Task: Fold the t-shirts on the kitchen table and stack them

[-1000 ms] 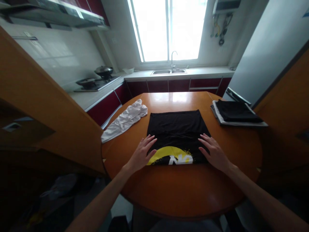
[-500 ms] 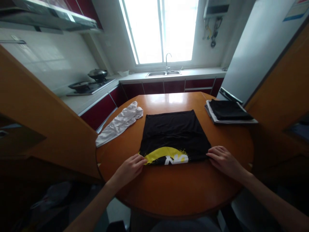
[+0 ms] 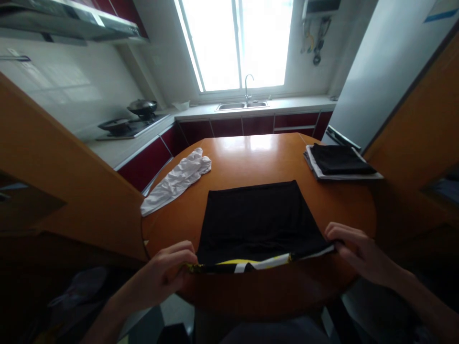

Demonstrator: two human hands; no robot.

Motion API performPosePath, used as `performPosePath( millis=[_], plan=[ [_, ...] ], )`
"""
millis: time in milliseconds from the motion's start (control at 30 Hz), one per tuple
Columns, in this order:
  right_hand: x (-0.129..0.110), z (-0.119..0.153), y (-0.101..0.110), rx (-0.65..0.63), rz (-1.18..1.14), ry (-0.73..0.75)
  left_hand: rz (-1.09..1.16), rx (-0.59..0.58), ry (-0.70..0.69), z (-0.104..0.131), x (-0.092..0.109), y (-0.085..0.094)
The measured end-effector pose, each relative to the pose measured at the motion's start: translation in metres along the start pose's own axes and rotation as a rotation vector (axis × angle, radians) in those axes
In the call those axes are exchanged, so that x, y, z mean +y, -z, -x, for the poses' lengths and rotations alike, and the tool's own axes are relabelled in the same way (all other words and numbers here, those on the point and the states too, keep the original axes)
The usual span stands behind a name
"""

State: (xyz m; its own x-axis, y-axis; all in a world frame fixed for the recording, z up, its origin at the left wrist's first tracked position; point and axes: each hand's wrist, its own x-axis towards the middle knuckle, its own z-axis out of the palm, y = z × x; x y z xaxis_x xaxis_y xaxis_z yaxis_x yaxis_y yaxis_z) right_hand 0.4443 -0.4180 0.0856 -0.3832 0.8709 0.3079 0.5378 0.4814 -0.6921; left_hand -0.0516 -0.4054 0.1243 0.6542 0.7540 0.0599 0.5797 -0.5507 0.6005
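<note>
A folded black T-shirt (image 3: 260, 217) with a yellow and white print lies on the round-ended wooden table (image 3: 236, 165). Its near edge is lifted and pulled taut between my hands, so the print shows only as a narrow strip. My left hand (image 3: 167, 267) pinches the near left corner. At the near right corner my right hand (image 3: 353, 246) is closed on the fabric, fingers on top. The far part of the shirt lies flat, with a straight far edge.
A crumpled white garment (image 3: 179, 179) lies at the table's left. On the right sits a stack of folded clothes (image 3: 342, 162), black on top of white. Beyond the table are a sink (image 3: 242, 105), a stove with pans (image 3: 143, 109) and a fridge (image 3: 376, 71).
Both hands have drawn the T-shirt toward me and spread farther apart. Its near edge has risen off the table, its far edge has slid nearer, and the fabric looks smoother.
</note>
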Motion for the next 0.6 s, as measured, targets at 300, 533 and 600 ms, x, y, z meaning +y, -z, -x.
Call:
performPosePath(
  millis=[300,533,600],
  plan=[
    [0.073,-0.117,-0.018,0.305,0.015,-0.259,0.162,0.438,0.293,-0.103,-0.088,0.007],
    [0.131,-0.164,-0.042,0.291,0.008,-0.307,0.138,0.414,0.353,-0.137,-0.144,-0.011],
    [0.136,-0.172,-0.039,0.310,0.016,-0.288,0.142,0.434,0.353,-0.141,-0.148,-0.006]
  ],
)
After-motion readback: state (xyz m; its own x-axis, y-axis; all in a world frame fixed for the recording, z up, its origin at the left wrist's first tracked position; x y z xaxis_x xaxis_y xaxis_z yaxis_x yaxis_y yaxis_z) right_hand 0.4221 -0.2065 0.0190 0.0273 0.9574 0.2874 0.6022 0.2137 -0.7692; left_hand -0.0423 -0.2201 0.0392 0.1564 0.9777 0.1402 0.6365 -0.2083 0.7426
